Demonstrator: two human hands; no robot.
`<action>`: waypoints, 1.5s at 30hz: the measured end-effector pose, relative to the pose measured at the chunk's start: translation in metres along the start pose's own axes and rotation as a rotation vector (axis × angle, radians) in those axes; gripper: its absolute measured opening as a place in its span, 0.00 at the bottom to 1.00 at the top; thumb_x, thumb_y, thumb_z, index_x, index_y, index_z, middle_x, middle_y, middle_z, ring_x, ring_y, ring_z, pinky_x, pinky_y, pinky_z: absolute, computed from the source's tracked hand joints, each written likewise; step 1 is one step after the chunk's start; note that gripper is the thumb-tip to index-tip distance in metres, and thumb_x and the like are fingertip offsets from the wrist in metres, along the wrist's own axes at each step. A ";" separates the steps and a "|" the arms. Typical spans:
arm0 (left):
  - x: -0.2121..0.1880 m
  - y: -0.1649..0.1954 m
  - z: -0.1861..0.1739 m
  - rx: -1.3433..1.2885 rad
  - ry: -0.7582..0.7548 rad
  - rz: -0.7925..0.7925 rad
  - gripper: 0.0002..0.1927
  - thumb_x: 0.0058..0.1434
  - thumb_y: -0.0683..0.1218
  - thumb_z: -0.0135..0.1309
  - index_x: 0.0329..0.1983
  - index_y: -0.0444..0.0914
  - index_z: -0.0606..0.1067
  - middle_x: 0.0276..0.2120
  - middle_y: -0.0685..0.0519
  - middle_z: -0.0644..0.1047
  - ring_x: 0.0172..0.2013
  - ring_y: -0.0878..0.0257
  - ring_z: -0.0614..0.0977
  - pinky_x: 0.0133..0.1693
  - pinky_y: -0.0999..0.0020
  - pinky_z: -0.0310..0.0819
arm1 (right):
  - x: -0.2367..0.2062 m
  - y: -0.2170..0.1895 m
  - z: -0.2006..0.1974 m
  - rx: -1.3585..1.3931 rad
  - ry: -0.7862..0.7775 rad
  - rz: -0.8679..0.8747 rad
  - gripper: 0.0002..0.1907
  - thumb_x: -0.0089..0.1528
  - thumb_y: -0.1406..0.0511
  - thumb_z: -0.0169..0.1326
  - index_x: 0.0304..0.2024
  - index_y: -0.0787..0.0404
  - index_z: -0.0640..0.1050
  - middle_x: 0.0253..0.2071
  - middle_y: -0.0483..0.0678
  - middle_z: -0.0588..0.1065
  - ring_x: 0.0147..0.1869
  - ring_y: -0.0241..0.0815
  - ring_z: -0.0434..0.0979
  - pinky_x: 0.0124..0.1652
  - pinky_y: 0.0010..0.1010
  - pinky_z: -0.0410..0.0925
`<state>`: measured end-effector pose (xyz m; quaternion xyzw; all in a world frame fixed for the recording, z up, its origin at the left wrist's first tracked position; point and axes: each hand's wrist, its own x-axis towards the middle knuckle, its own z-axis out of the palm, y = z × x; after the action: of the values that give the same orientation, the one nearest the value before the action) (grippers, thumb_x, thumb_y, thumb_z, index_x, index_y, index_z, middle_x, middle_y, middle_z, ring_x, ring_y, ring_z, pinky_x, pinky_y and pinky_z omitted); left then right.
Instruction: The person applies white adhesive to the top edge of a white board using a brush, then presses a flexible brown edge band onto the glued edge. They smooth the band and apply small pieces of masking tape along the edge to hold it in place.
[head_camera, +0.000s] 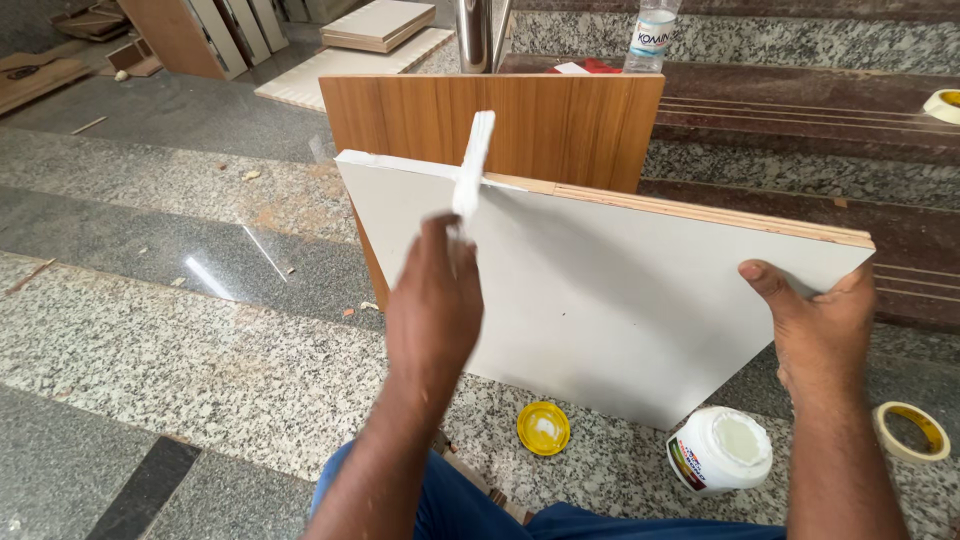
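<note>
Left hand (432, 300) grips a white glue-coated strip (471, 170); right hand (815, 320) clasps the white board (620, 300). Best spread evenly along its top edge.

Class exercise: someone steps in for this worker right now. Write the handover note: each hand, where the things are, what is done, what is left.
Left hand: holds a white strip, pressing it along the top edge of the white board.
Right hand: grips the board's right edge, keeping it upright.
Things: open glue tub and yellow lid on the floor below; tape roll at right; wooden panel behind.
Done: strip lies on the edge's left part.
Left: bare plywood shows along the rest of that edge.
</note>
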<state>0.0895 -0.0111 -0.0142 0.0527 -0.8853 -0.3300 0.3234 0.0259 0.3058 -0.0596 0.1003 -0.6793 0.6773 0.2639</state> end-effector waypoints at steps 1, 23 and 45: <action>-0.013 0.001 0.002 -0.021 -0.034 -0.035 0.15 0.69 0.47 0.47 0.56 0.37 0.69 0.39 0.41 0.81 0.31 0.46 0.85 0.28 0.51 0.81 | 0.000 0.000 0.000 -0.008 0.001 0.003 0.31 0.59 0.64 0.70 0.60 0.63 0.70 0.56 0.53 0.77 0.64 0.43 0.79 0.64 0.35 0.75; 0.013 0.029 0.002 -0.192 -0.019 0.045 0.12 0.70 0.45 0.49 0.54 0.37 0.70 0.35 0.40 0.83 0.38 0.42 0.86 0.38 0.49 0.81 | -0.003 0.002 -0.002 0.067 -0.016 -0.012 0.29 0.59 0.67 0.69 0.60 0.64 0.71 0.55 0.52 0.78 0.60 0.43 0.80 0.61 0.36 0.75; 0.004 0.047 -0.013 -0.113 -0.221 0.027 0.12 0.68 0.48 0.50 0.52 0.40 0.73 0.28 0.44 0.83 0.32 0.46 0.86 0.37 0.50 0.80 | 0.004 0.009 -0.004 0.085 -0.016 -0.025 0.31 0.59 0.65 0.71 0.60 0.63 0.71 0.55 0.51 0.77 0.60 0.41 0.80 0.61 0.34 0.76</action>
<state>0.0997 0.0166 0.0247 -0.0139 -0.8962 -0.3787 0.2309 0.0192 0.3107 -0.0655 0.1255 -0.6509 0.7013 0.2623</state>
